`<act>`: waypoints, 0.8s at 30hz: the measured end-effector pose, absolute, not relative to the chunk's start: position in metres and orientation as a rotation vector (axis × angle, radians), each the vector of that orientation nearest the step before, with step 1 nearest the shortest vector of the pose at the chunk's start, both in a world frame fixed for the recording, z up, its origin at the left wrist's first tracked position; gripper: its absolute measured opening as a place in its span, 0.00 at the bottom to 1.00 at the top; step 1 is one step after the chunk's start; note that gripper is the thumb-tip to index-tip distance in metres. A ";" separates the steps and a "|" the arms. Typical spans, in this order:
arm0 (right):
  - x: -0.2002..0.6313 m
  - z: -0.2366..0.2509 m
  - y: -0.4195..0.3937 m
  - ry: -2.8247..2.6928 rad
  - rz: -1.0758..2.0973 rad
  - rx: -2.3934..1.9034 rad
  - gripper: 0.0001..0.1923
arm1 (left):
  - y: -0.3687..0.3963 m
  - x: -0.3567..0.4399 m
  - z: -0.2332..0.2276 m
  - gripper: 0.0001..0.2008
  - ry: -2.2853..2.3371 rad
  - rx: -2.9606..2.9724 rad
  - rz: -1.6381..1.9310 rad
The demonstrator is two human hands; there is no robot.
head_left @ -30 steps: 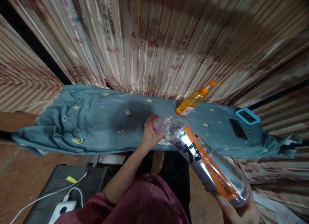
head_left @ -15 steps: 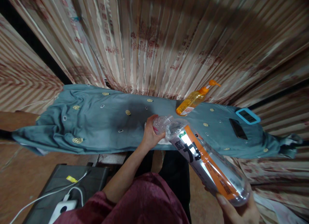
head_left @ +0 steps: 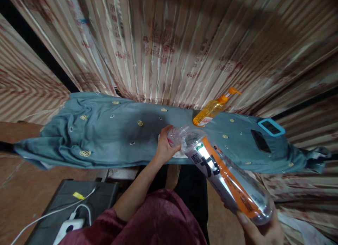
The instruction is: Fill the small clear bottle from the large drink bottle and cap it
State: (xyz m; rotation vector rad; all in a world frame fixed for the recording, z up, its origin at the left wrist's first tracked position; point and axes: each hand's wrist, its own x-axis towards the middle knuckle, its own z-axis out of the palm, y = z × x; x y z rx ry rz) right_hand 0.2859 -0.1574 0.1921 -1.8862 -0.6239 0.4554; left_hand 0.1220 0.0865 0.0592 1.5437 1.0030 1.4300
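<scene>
Clear plastic bottle with the orange-and-white printed label (head_left: 224, 176), large and nearly empty, lies tilted across our lap side of the scene, its base low at the right and its neck up over the near edge of the blue-grey patterned cloth (head_left: 105, 135) that covers the table. Almost nothing has moved over the last second: bottle, arms and cloth sit as they did, with only a slight drift of the view (so we read this as a steady hold at the cap rather than a fresh move). Our right hand (head_left: 260, 231) cups the bottle's base from below, fingers wrapped on it. Our left hand (head_left: 165, 146) is closed around the neck end at the cap. Behind stands an orange pump-top bottle of liquid (head_left: 211, 109), and farther right lie a black phone (head_left: 260, 141) and a smaller turquoise-framed device (head_left: 271, 127).
</scene>
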 end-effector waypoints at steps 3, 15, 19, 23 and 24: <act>0.295 0.182 -0.163 -0.695 0.449 -1.881 0.52 | 0.087 0.122 0.059 0.43 1.006 1.548 1.441; 0.294 0.182 -0.164 -0.694 0.470 -1.870 0.54 | 0.088 0.121 0.057 0.43 0.994 1.545 1.452; 0.288 0.188 -0.159 -0.610 0.516 -1.829 0.57 | 0.088 0.121 0.056 0.43 0.989 1.542 1.435; 0.290 0.186 -0.161 -0.649 0.508 -1.840 0.53 | 0.087 0.121 0.057 0.43 0.988 1.558 1.449; 0.292 0.184 -0.162 -0.665 0.500 -1.850 0.53 | 0.087 0.121 0.057 0.43 0.987 1.563 1.454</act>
